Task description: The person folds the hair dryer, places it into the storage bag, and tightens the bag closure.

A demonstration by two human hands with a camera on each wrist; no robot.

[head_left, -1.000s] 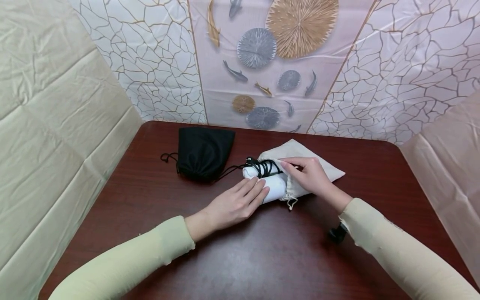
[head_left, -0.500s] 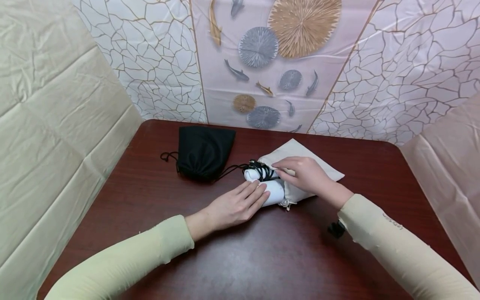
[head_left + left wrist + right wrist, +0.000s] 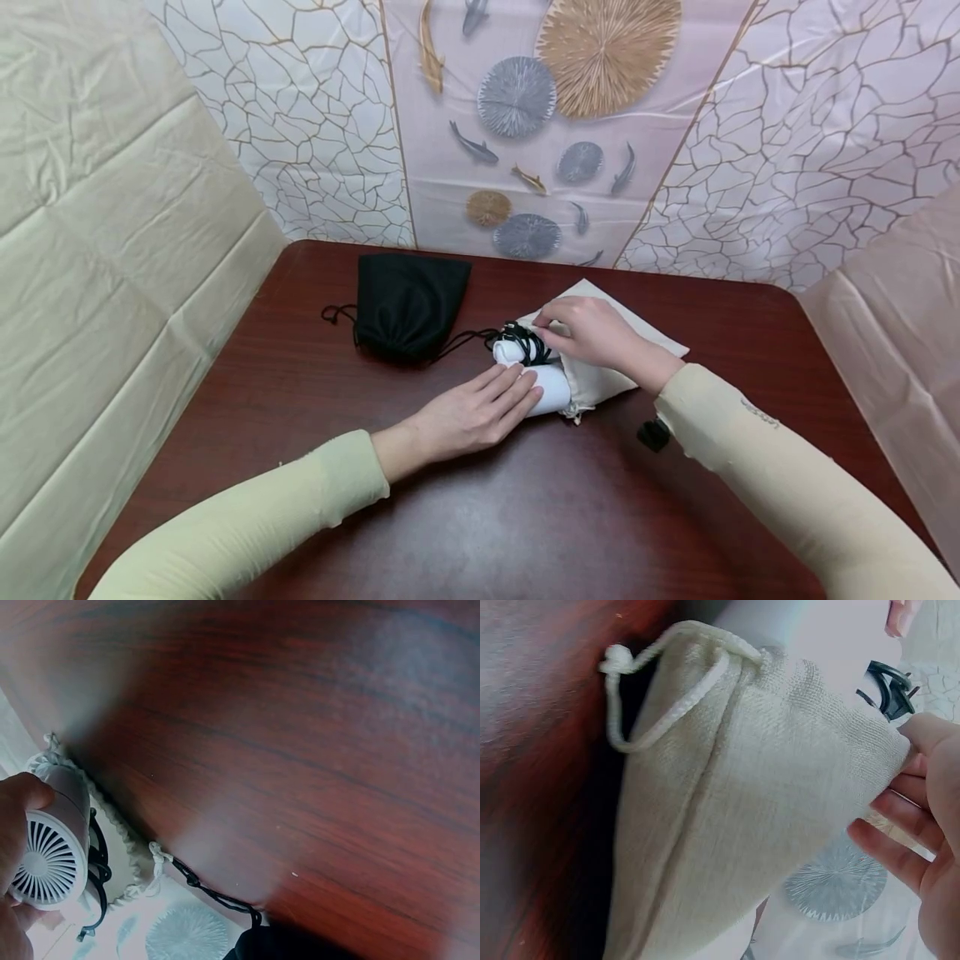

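A white folding hair dryer [image 3: 551, 390], its round slotted grille facing the camera in the left wrist view, lies partly inside a cream drawstring bag [image 3: 735, 787]. My left hand [image 3: 468, 417] holds its outer end, thumb on top and fingers beneath. Around the dryer's handle winds a black power cord [image 3: 535, 352] with its plug, just outside the bag's mouth. My right hand [image 3: 588, 333] pinches the far edge of that mouth between thumb and index finger, the other fingers spread loosely. The rest of the dryer is hidden by the cloth.
A black drawstring bag [image 3: 408, 308] lies flat at the back left of the dark wooden table [image 3: 480, 525], its string [image 3: 457, 340] trailing toward the cord. Patterned cloth hangs behind the table, with beige cloth at both sides.
My right hand has shifted left and slightly back, drawing the cream bag's edge further over the cord-wrapped handle. My left hand stays on the hair dryer.
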